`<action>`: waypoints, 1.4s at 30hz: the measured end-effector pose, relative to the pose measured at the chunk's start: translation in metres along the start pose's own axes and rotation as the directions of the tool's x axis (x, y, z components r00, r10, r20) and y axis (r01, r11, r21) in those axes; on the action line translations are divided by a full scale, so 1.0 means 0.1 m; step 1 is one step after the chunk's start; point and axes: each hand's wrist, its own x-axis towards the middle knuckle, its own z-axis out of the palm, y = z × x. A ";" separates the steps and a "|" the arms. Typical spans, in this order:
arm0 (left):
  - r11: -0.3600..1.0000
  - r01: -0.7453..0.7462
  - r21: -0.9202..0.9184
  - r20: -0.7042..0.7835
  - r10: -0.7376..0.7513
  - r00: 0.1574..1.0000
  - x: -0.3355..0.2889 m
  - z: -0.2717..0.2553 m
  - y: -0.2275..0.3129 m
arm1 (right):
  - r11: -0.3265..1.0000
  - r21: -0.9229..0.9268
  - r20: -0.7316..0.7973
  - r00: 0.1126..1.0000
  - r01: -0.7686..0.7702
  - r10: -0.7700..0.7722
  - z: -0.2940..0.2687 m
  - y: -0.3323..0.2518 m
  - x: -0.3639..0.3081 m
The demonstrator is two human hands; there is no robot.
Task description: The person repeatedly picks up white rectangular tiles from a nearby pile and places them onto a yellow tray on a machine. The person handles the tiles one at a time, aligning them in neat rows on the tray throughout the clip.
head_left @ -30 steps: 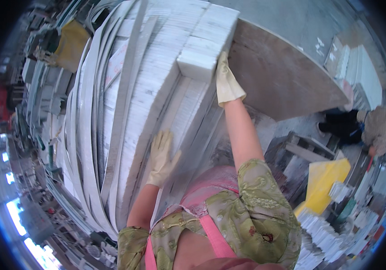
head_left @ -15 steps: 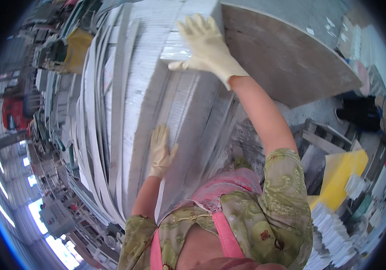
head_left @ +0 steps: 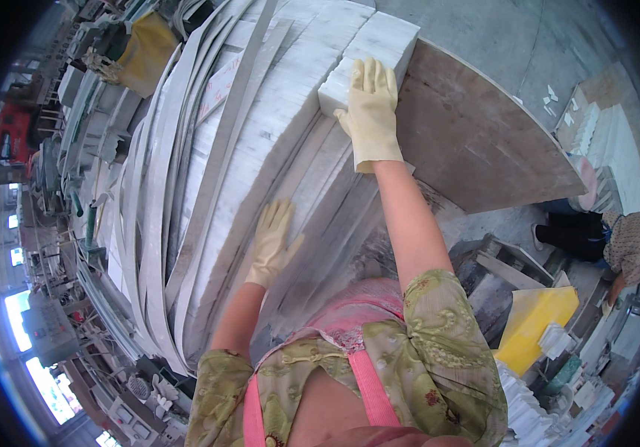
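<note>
White strip stack [head_left: 297,86]: right in front of the person, reaching from the middle of my feed to its upper edge, the strips packed side by side with thin dark seams between them
End block [head_left: 383,37]: a white piece on the right side of the stack, its near end dropping in a step to the grey ledge [head_left: 312,167] below
Right hand [head_left: 372,115]: cream-gloved, laid palm down over the near end of the end block; I see its fingers straight with narrow gaps between them, the thumb held out to the left
Left hand [head_left: 271,242]: gloved to match, its back toward me, over the lower part of the ledge; fingers straight and loosely fanned, thumb angled right; from up here I cannot tell whether it presses down or only rests
Long slats [head_left: 219,156]: pale grey, lying lengthwise across the left part of the stack, several of them bowed by my fisheye
Brown board [head_left: 484,134]: broad and flat, just right of the end block
Yellow sheet [head_left: 536,328]: well apart from both hands, on the lower right
Co-worker [head_left: 637,238]: near my right rim, in a patterned top and dark trousers
Apron [head_left: 372,387]: pink straps over the wearer's green patterned top
</note>
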 end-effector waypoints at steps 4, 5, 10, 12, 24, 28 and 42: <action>1.000 -0.002 0.012 0.002 0.002 1.000 -0.02 0.01 -0.01 | 0.994 -0.090 -0.082 0.994 0.067 -0.074 0.02 0.02 0.03; 1.000 -0.007 0.011 -0.003 0.007 1.000 -0.02 0.01 -0.01 | 0.992 -0.106 -0.071 0.994 0.074 -0.082 0.04 0.02 0.05; 1.000 -0.006 -0.013 -0.016 0.006 1.000 -0.02 0.00 0.01 | 0.981 -0.168 0.059 0.994 0.098 -0.090 0.02 0.02 0.11; 1.000 -0.023 -0.013 -0.040 0.022 0.999 -0.01 -0.01 0.02 | 0.959 -0.239 0.110 0.986 0.150 -0.127 -0.07 0.02 0.16; 0.999 -0.020 -0.038 -0.045 0.018 0.999 -0.02 0.03 -0.01 | 0.981 -0.191 0.142 0.990 0.032 -0.005 0.12 0.09 0.62; 1.000 0.001 0.006 -0.004 -0.001 1.000 -0.04 -0.01 0.05 | 0.955 -0.271 0.084 0.992 0.117 -0.098 0.32 0.11 0.47; 1.000 -0.020 -0.021 -0.064 0.019 0.998 -0.04 0.04 0.01 | -0.174 0.937 0.335 0.638 -0.303 0.694 -0.09 0.65 -0.40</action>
